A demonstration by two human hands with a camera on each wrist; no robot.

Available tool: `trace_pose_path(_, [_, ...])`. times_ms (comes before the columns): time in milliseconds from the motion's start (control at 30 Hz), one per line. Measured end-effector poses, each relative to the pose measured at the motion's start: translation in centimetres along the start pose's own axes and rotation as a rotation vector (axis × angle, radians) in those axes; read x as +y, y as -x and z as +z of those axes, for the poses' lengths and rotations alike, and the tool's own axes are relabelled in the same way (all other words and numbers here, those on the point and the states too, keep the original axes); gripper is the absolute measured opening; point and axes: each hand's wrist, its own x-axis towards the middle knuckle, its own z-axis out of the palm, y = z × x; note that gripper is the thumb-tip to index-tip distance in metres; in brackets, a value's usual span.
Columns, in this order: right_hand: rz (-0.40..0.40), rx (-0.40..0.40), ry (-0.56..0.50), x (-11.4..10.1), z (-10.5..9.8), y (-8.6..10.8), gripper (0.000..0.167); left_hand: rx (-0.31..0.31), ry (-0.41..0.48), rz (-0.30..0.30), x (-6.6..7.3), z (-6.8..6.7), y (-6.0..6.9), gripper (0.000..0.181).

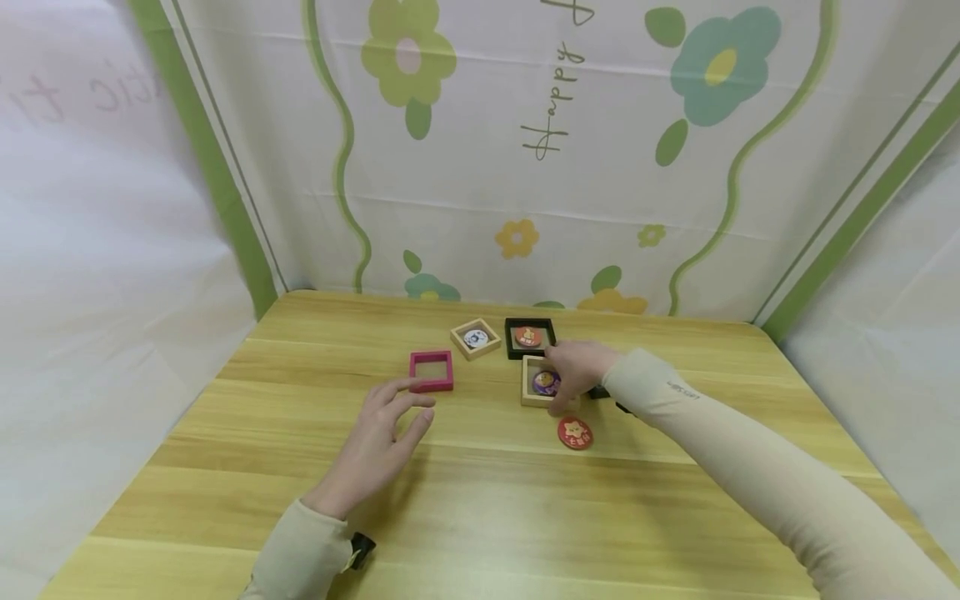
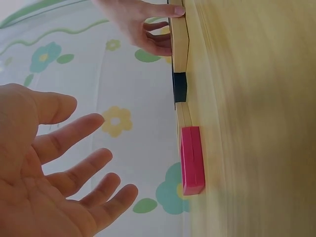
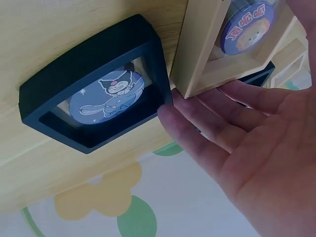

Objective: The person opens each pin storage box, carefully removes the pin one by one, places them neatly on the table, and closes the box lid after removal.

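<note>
My right hand (image 1: 581, 371) grips a light wooden square frame (image 1: 527, 385), thumb on its near side and fingers along its far side. Inside that frame lies a purple round badge (image 1: 546, 382). Beside it, mostly under the right wrist in the head view, a black frame (image 3: 89, 57) holds a blue badge (image 3: 106, 98) with a cartoon figure; a fingertip meets its edge. My left hand (image 1: 382, 433) hovers over the table with loosely spread fingers and holds nothing. Just beyond its fingertips lies a pink frame (image 1: 432, 387) with no badge inside.
A red badge (image 1: 575, 433) lies loose on the wooden table (image 1: 480, 517), nearer me. Farther back, another black frame (image 1: 512, 343) holds a red badge (image 1: 528, 337), and a tilted wooden frame (image 1: 460, 347) holds a white one (image 1: 476, 338). A flowered cloth (image 1: 465, 183) hangs behind.
</note>
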Motion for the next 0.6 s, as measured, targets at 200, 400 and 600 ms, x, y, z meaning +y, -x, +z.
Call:
trace_pose_path(200, [-0.052, 0.08, 0.038, 0.4, 0.2, 0.0, 0.076, -0.002, 0.002, 0.01, 0.1, 0.0, 0.0, 0.019])
trace_pose_path(400, [-0.074, 0.191, 0.001, 0.7, 0.2, 0.2, 0.089, -0.005, 0.008, 0.011, 0.1, 0.0, 0.0, 0.019])
trace_pose_path(600, [-0.04, 0.327, -0.083, 1.1, -1.0, 0.9, 0.098, -0.006, 0.012, -0.007, 0.1, 0.0, 0.0, 0.021])
